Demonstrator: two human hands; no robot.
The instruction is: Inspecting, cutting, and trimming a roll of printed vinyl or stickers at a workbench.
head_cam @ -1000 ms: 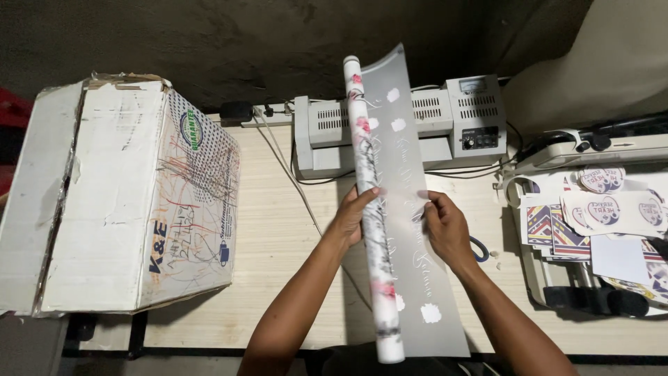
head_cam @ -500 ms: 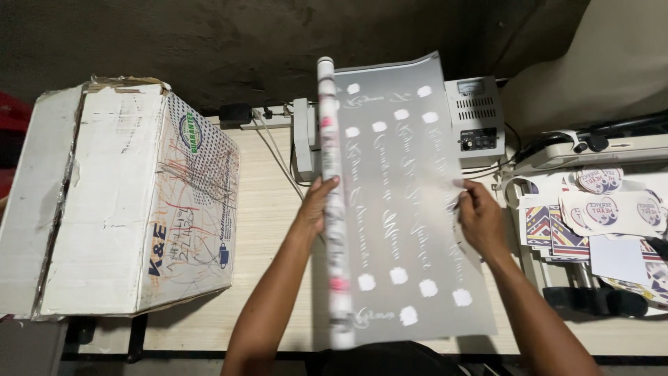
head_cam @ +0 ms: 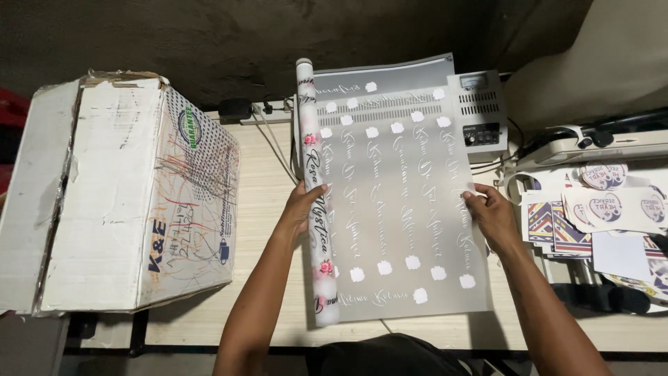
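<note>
A translucent printed sheet (head_cam: 400,202) with white script and small white patches lies spread over the wooden table (head_cam: 261,209). Its left side is still rolled into a tube (head_cam: 314,188) with pink rose prints. My left hand (head_cam: 303,207) grips that rolled part around its middle. My right hand (head_cam: 490,214) pinches the sheet's right edge and holds it out flat. The sheet's far end overlaps a grey laminating machine (head_cam: 476,115).
A large worn white cardboard box (head_cam: 118,191) stands at the left. A power strip (head_cam: 243,110) and cables lie behind the table. Stacks of printed round stickers and patterned sheets (head_cam: 598,209) sit at the right, beside another white device (head_cam: 598,143).
The rolled sheet has been unrolled wide: my left hand carried the roll to the left while my right hand drew the free edge to the right.
</note>
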